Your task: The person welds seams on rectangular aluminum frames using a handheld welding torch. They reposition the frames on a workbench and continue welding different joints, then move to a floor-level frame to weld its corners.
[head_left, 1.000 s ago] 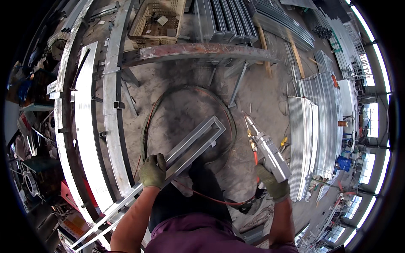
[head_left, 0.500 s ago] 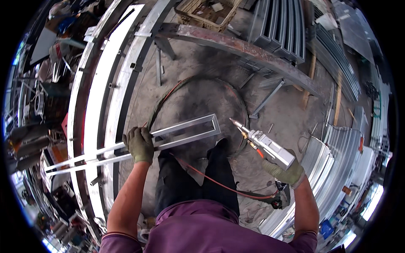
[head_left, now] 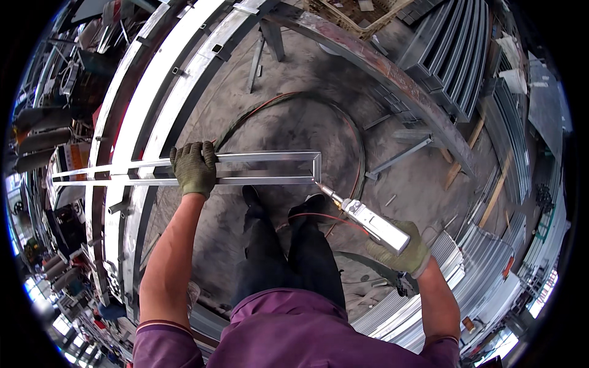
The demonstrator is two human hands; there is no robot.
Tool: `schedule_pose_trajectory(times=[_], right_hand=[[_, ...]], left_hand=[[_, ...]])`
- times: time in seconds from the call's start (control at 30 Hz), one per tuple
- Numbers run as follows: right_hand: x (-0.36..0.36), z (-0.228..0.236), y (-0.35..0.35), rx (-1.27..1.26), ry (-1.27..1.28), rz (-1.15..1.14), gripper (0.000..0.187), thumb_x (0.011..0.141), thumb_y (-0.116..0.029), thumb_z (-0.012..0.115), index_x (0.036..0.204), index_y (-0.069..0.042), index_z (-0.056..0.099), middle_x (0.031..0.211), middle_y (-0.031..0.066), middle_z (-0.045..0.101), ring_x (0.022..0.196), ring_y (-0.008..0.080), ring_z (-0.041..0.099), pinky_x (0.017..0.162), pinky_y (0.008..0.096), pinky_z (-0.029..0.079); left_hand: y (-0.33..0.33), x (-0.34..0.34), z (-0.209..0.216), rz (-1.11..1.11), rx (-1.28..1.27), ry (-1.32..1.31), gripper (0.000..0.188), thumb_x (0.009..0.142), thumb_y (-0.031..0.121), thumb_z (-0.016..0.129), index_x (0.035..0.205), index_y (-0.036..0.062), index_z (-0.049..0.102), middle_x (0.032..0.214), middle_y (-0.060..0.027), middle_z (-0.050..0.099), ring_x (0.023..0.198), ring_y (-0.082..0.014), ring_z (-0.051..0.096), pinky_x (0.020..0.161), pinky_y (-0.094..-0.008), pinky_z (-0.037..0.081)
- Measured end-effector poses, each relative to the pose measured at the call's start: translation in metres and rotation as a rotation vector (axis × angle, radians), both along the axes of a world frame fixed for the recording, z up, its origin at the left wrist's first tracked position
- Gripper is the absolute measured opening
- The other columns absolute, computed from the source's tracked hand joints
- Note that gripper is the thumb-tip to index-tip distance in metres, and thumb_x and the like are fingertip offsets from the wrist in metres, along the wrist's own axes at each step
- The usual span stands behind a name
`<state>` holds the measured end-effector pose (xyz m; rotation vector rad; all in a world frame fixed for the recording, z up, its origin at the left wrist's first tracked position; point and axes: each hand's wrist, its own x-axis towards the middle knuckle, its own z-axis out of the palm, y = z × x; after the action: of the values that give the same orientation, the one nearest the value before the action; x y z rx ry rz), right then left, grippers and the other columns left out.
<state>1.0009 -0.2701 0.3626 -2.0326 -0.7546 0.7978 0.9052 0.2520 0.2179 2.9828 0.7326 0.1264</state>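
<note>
My left hand (head_left: 195,168), in a green work glove, is closed over both long bars of a narrow rectangular metal frame (head_left: 264,181). The frame's left part lies across white metal beams, and its closed end juts out over the floor. My gloved right hand (head_left: 404,250) is wrapped round a silver handheld welding gun (head_left: 375,224). The gun's thin nozzle (head_left: 326,189) points up and left, its tip at the lower right corner of the frame; whether it touches I cannot tell. Most of the grip is hidden by the gun's body and my glove.
Long white beams (head_left: 184,80) run along the left. A rusty steel beam (head_left: 380,64) crosses ahead on legs. Coiled hose (head_left: 362,144) lies on the dusty floor around my feet. Stacked metal profiles (head_left: 451,55) and long silver sheets (head_left: 472,264) stand to the right.
The gun has moved left and down until its tip is at the frame's corner. The frame now lies more level, its closed end lower in relation to my left hand. My view has shifted.
</note>
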Motion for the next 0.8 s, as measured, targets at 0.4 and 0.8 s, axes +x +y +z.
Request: schedule_pose_trajectory(times=[0.4, 0.8], right_hand=[[0.012, 0.0, 0.008, -0.05, 0.207, -0.084, 0.038, 0.094, -0.019, 0.089, 0.128, -0.004, 0.081, 0.109, 0.0133, 0.086, 0.097, 0.0255, 0.086, 0.085, 0.0367, 0.068], [0.032, -0.001, 0.007, -0.094, 0.083, 0.076, 0.041, 0.095, -0.018, 0.092, 0.131, -0.002, 0.082, 0.108, 0.0116, 0.087, 0.096, 0.0217, 0.086, 0.083, 0.0352, 0.067]], left_hand=[[0.0, 0.0, 0.002, 0.016, 0.004, 0.073, 0.033, 0.111, 0.04, 0.059, 0.118, 0.0152, 0.079, 0.117, -0.0109, 0.077, 0.123, -0.0378, 0.068, 0.127, -0.059, 0.037], [0.0, 0.0, 0.001, 0.012, 0.024, 0.065, 0.037, 0.114, 0.042, 0.057, 0.111, 0.0137, 0.081, 0.113, -0.0126, 0.077, 0.119, -0.0386, 0.069, 0.127, -0.0604, 0.037]])
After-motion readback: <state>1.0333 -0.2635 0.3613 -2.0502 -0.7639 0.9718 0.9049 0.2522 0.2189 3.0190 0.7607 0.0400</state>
